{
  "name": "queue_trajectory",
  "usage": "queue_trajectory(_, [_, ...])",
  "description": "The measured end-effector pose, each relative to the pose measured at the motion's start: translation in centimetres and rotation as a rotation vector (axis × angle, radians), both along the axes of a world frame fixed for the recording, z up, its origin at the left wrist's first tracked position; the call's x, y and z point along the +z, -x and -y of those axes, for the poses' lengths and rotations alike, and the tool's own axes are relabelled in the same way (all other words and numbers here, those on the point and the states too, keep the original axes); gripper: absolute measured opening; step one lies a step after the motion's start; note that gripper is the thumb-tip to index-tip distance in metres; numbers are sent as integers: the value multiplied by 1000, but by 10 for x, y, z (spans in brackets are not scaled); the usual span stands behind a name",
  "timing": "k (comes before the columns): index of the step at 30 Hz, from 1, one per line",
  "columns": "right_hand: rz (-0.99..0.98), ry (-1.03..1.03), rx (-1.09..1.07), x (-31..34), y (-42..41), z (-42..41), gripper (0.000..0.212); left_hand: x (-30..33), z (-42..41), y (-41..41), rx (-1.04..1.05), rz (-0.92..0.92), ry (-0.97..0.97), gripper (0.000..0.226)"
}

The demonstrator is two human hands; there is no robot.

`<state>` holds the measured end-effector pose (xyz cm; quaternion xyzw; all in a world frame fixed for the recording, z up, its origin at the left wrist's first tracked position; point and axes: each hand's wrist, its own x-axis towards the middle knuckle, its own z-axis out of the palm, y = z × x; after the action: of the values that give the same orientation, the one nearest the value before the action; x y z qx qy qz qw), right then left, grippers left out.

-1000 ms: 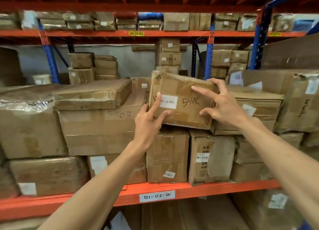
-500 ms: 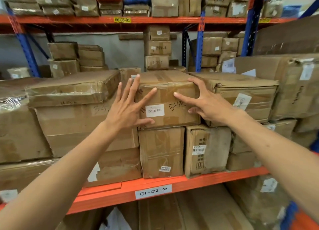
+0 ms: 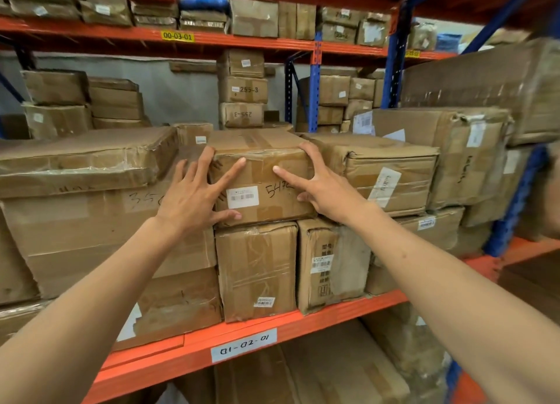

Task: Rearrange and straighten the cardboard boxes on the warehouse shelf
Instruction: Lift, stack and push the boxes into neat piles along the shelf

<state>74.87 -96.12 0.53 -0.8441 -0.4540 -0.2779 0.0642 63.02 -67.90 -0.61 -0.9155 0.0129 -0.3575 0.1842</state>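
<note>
Head view: box marked 5472 (image 3: 260, 179) sat at centre frame, atop an upright carton (image 3: 256, 270) on the orange shelf beam (image 3: 303, 320), flanked at 9 o'clock by a large carton (image 3: 91, 221) and at 3 o'clock by a crushed box (image 3: 391, 176). Looked light, stiff enough, tape glossy so maybe slick; best held at side edges. Left hand (image 3: 194, 197) was flat on the front-left corner, fingers (image 3: 233, 170) spread, not gripping. Right hand (image 3: 321, 185) hooked the top-right corner, fingers spread, both arms extended.
</note>
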Motion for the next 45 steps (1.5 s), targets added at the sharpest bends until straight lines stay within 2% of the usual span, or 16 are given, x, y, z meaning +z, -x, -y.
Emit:
queue_trajectory(5, [-126,-53,-66,-14,23,5,81,3,-1,2,-53,-65,53,101])
queue_trajectory(8, [-208,-101,-37,-27,32,26,76,7,3,7,-101,-95,150,94])
queue_trajectory(11, [-304,-339,-8,-45,37,57,65,5,20,11,-190,-27,219,95])
queue_trajectory(15, [-417,-807,-27,-62,37,92,53,1,67,5,-319,41,159,94])
queue_trajectory(19, [-467,-1055,-272,-69,18,132,54,6,126,-14,-381,-24,107,103])
queue_trajectory(21, [-572,-1087,-382,-74,2,153,61,12,155,-29,-408,-64,58,112])
queue_trajectory(25, [-772,-1080,-365,-79,-22,177,71,20,210,-66,-355,-166,27,131])
queue_trajectory(28, [-782,-1021,-354,-81,-35,184,74,11,240,-90,-227,-191,-13,143])
queue_trajectory(32, [-772,-979,-394,-86,-51,184,74,-4,256,-107,-86,-133,3,155])
queue_trajectory(36, [-797,-1031,-363,-83,-56,176,73,-7,260,-117,-85,-89,58,162])
queue_trajectory(42, [-790,-1048,-306,-91,-52,175,79,-5,260,-105,-163,55,-75,173])
queue_trajectory(45, [-744,-1052,-206,-95,-38,183,86,-2,263,-92,-199,27,-25,170])
